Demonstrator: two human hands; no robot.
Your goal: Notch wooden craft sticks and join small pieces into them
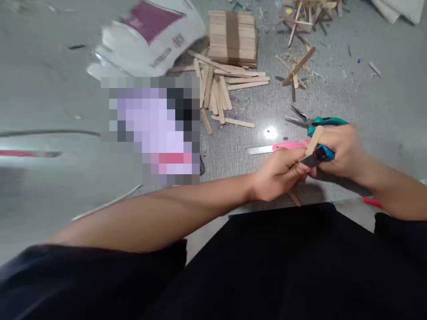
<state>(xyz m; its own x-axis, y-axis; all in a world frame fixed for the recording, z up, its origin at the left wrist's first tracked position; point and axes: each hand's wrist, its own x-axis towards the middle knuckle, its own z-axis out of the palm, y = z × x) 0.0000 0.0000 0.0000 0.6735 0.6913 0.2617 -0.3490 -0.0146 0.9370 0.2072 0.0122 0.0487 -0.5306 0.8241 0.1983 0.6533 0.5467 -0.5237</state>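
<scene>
My left hand is closed around a wooden craft stick, whose upper end rises between my two hands. Against the stick lies the dark blade of a blue-handled utility knife, gripped in my right hand. My hands are pressed close together, and the middle of the stick is hidden by fingers. Just beyond them a pink cutter with a bare blade lies on the table. Pliers with teal handles rest behind my right hand, jaws pointing left.
Loose craft sticks are scattered before a banded stack of sticks. A white plastic bag sits at the back left, near a blurred-out purple object. Joined sticks and shavings lie behind the pliers.
</scene>
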